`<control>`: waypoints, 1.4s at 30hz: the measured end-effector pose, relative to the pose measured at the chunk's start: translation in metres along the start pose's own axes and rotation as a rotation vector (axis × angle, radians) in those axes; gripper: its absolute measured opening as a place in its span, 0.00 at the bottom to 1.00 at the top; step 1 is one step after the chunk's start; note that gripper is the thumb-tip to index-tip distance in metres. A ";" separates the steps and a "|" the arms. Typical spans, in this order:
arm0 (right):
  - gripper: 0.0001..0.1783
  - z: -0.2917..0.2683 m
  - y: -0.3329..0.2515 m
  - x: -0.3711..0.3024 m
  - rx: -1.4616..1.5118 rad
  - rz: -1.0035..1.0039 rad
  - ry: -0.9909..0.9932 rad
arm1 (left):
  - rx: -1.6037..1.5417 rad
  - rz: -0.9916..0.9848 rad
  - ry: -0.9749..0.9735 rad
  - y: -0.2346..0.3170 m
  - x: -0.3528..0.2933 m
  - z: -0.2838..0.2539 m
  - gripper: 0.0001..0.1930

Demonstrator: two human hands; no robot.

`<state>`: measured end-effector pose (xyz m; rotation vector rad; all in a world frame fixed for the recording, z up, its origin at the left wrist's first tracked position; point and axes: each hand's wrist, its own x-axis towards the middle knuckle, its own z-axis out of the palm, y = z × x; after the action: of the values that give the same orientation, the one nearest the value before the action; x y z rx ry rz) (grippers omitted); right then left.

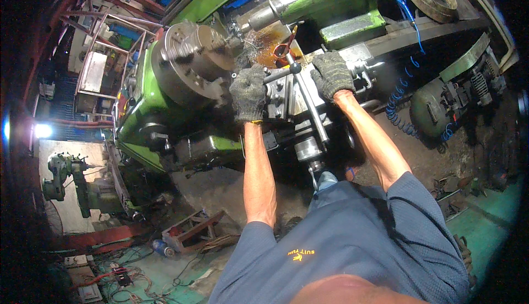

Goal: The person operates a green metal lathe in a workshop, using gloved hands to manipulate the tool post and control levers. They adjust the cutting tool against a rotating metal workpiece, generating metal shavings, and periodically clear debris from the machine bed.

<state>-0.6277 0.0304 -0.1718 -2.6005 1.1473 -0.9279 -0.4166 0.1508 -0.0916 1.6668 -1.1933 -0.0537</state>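
Observation:
Both hands wear dark grey knitted gloves over a green metal lathe (341, 1). My left hand (248, 92) is closed at the left side of the tool post (280, 97), close to the round steel chuck (187, 61); its fingertips are hidden. Over on the carriage, my right hand (332, 74) rests with bent fingers, and what lies under them is hidden. Between the hands, a long steel lever (312, 108) with a dark ball joint slants across the tool post. The chuck's steps look smeared, as if turning. Metal shavings (253, 45) lie beyond my left hand.
A reddish cup (281, 53) with a brush-like stick stands behind the tool post, amid brown fluid. The tailstock quill (262, 17) points toward the chuck. At right hang a coiled blue hose (405, 92) and a green tank (430, 111). A metal frame (193, 229) lies on the floor.

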 end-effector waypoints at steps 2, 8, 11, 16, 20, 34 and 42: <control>0.21 0.000 -0.001 0.000 0.019 -0.008 0.000 | 0.021 0.028 0.007 -0.001 -0.001 -0.002 0.14; 0.20 0.003 0.001 0.002 -0.013 -0.007 -0.025 | 0.162 0.180 0.036 -0.004 0.001 0.000 0.12; 0.19 -0.004 -0.004 0.003 0.009 0.000 -0.040 | 0.202 0.197 0.045 -0.006 0.002 -0.002 0.12; 0.18 -0.004 -0.005 0.003 0.017 -0.020 -0.032 | 0.108 0.138 0.064 0.001 0.000 -0.002 0.13; 0.17 0.003 -0.003 0.003 0.047 -0.060 0.020 | 0.046 0.100 0.057 0.010 -0.002 -0.003 0.09; 0.17 -0.003 -0.020 0.007 0.007 -0.009 -0.046 | 0.052 0.255 0.165 -0.004 0.003 0.005 0.19; 0.22 0.014 -0.007 0.001 -0.095 0.081 -0.161 | 0.063 0.233 0.138 0.000 0.002 -0.002 0.18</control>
<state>-0.6149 0.0332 -0.1797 -2.6227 1.2710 -0.6495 -0.4144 0.1511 -0.0900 1.5489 -1.2855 0.2425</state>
